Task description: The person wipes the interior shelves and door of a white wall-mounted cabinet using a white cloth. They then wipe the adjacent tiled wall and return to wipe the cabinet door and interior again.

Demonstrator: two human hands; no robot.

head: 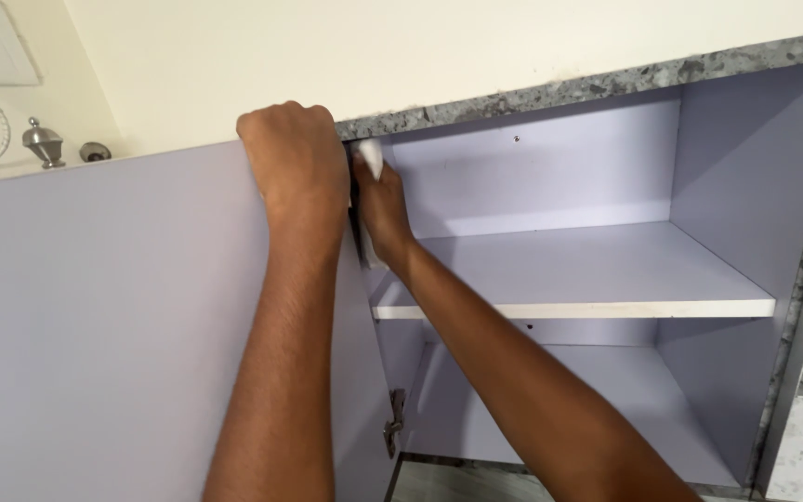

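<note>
Nearest us, our two forearms rise from the bottom centre of the frame. Our left hand (295, 158) is clenched over the top edge of the open lilac cabinet door (95, 325), which fills the left half. Just right of it, our right hand (381, 206) grips a white cloth (371, 160), pressed at the upper left corner of the cabinet opening, above the shelf (587, 270) and under the speckled stone surface (597, 88).
</note>
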